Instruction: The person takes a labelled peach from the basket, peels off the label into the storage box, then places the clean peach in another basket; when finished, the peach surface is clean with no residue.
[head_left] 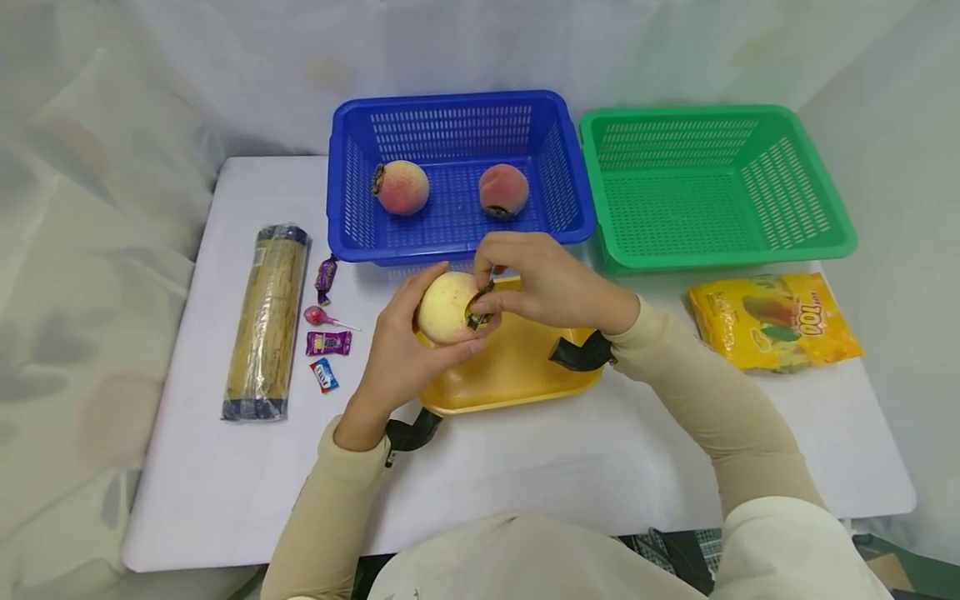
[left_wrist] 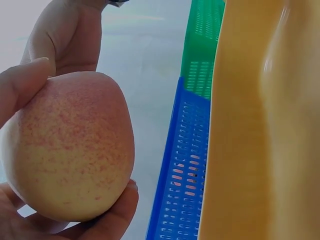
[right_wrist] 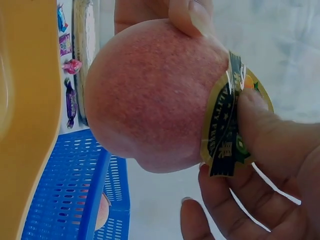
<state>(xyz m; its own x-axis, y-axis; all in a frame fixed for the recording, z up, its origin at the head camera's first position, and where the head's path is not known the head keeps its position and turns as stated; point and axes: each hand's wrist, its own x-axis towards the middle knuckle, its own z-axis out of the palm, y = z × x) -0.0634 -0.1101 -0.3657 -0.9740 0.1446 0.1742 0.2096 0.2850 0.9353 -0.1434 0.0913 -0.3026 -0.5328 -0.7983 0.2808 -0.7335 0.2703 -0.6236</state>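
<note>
Left hand (head_left: pixel 397 346) held the peach (head_left: pixel 444 310), fingers and thumb curled round its sides; right hand (head_left: pixel 543 279) pinched the gold-and-black label (right_wrist: pixel 220 130) at the peach's right end, thumb pressed on the label's face, fingers bent behind. Right wrist view showed the label reaching past the fruit's outline; couldn't tell how much of it was stuck. Peach was pale yellow on top, pinkish red on other sides, and in the head view sat over the far left corner of the yellow tray (head_left: pixel 525 358). Tray lay mid-table, between the left and right edges of the white table (head_left: pixel 562 467). Blue basket (head_left: pixel 453 187) stood at the table's far edge, with two more peaches inside: one near its left wall (head_left: pixel 405 190), one right of its middle (head_left: pixel 503 187). Green basket (head_left: pixel 675 208) was just beside it, toward the far right corner. Yellow bag (head_left: pixel 776 321) lay by the right edge, in front of the green basket. Wrapped rolled mat (head_left: pixel 262 325) lay along the left edge; just right of it, far to near: purple twist candy (head_left: pixel 326 279), pink lollipop (head_left: pixel 316 315), purple flat candy (head_left: pixel 328 342), blue-and-red candy (head_left: pixel 325 375).
</note>
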